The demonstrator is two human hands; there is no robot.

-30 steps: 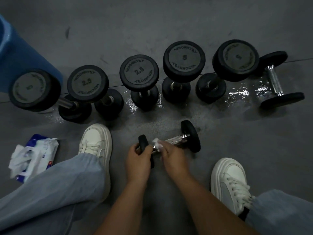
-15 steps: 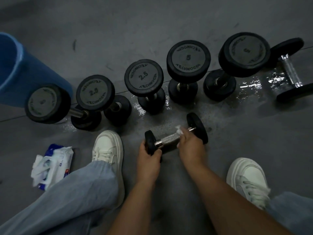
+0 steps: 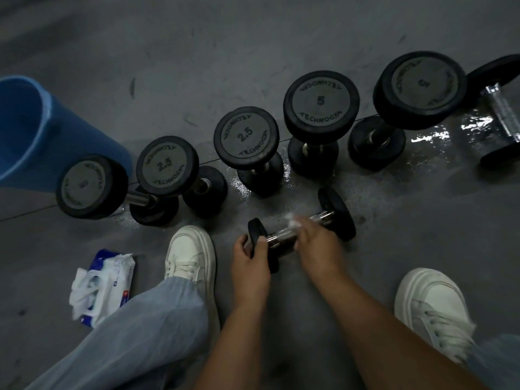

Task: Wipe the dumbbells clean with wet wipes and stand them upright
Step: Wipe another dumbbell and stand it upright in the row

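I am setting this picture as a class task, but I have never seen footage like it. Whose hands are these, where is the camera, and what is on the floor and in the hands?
There is no machine here, only a person working with bare hands. The one picture comes from a wide-angle camera worn on the person's head and looking down, so you see their own arms, legs and white shoes.

The left hand grips one end weight of a small dumbbell turned on its side. The right hand holds a white wet wipe against its metal handle.

Beyond it, on the grey floor, five dumbbells stand on end in a row. A sixth dumbbell lies on its side at the far right, next to a wet patch. A pack of wipes lies on the left, with a blue bucket behind it.
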